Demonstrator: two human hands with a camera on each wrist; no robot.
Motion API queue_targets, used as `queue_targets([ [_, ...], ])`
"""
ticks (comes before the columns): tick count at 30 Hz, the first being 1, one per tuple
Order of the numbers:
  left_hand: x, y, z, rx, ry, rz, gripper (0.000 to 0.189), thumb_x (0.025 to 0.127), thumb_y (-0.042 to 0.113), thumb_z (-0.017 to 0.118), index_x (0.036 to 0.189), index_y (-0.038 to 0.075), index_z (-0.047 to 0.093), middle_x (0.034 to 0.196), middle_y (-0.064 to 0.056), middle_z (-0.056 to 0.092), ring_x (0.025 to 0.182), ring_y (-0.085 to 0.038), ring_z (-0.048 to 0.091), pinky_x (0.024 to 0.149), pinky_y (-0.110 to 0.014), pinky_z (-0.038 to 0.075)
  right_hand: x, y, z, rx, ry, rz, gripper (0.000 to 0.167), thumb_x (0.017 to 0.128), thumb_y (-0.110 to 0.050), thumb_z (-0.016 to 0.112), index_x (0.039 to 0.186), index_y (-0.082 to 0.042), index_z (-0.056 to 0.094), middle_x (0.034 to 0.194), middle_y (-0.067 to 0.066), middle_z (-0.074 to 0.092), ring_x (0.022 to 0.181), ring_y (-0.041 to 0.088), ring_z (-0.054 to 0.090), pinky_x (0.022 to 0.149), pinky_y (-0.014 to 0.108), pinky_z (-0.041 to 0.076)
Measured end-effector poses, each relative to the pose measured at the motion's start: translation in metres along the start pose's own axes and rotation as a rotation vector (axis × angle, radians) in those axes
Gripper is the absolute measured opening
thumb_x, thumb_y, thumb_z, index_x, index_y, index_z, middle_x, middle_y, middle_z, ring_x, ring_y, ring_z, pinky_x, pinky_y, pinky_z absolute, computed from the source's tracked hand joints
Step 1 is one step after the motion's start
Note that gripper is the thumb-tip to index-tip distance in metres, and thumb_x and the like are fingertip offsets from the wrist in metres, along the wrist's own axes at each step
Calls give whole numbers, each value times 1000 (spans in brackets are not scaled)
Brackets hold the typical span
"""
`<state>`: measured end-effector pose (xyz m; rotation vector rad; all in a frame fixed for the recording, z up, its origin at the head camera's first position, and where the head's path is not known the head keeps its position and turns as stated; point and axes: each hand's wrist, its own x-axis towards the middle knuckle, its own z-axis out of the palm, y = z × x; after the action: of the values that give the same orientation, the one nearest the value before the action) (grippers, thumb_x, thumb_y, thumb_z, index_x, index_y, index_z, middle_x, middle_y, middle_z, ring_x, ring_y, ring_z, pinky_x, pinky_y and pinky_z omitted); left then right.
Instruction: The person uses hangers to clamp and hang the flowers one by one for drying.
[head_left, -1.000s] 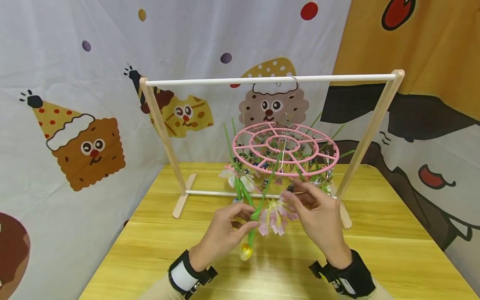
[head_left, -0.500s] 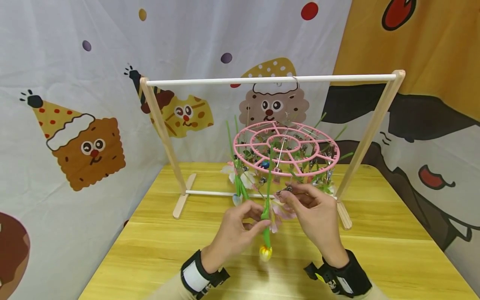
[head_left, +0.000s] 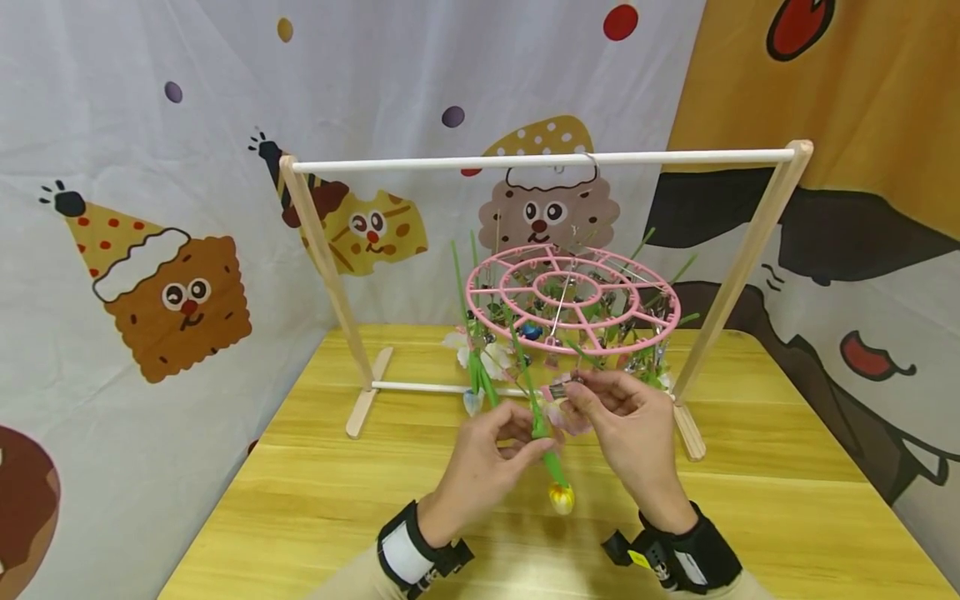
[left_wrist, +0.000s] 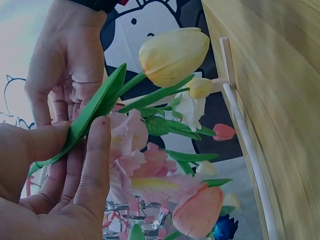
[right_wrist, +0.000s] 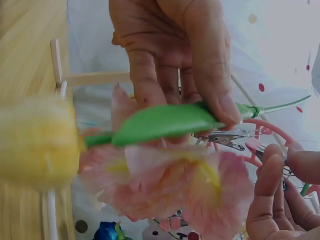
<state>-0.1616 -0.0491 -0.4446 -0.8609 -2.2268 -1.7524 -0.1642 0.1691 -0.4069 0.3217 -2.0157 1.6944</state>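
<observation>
My left hand [head_left: 487, 467] pinches the green stem and leaf of a yellow artificial tulip [head_left: 561, 498] between thumb and fingers. The flower head points down toward me and the stem slants up to the left. In the left wrist view the tulip's long leaf [left_wrist: 95, 115] crosses the fingertips. My right hand [head_left: 630, 433] pinches a metal clip [head_left: 559, 389] below the front of a pink round hanging rack [head_left: 469, 292]. In the right wrist view a pink ruffled flower [right_wrist: 210, 192] hangs just behind the tulip.
The rack hangs by a hook from the white bar [head_left: 420, 163] of a wooden stand [head_left: 330, 275]. Several flowers hang from its clips, including a white flower [head_left: 495, 360] and a blue flower [head_left: 531, 331]. A wooden table [head_left: 300, 500] lies beneath, with a cartoon-print cloth behind.
My left hand has moved right with the tulip, whose head has swung from lower left to lower right. The clip in my right hand has turned toward the stem.
</observation>
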Motion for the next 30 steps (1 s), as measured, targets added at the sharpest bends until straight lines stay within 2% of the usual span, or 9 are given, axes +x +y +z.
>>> queue_targets([
  [6,2,2,4,-40,-3,-38,20,105,14,89,117,7,75,113,-15,83,99,-17,86,83,-31,75,-1,-3,1,104,-8,36,17,107,1,83,123,5,84,90,2,89,74,13,84,69,27,70],
  [11,2,3,5,-25,3,-64,20,105,14,89,116,7,74,112,-15,82,99,-17,86,84,-29,74,-2,-4,1,167,-4,48,16,108,3,80,121,11,81,91,9,88,72,14,82,68,26,69],
  [18,3,3,7,-33,-2,-85,19,105,14,89,116,7,75,112,-15,82,100,-18,86,85,-28,74,-1,-5,1,181,8,62,10,108,2,81,112,11,82,78,6,83,67,16,80,65,25,67],
  [30,7,4,12,-35,-7,-54,20,104,10,89,118,6,75,113,-15,84,101,-19,87,85,-29,74,0,-5,3,190,-33,103,12,109,1,80,111,13,81,78,7,83,68,14,81,70,25,69],
])
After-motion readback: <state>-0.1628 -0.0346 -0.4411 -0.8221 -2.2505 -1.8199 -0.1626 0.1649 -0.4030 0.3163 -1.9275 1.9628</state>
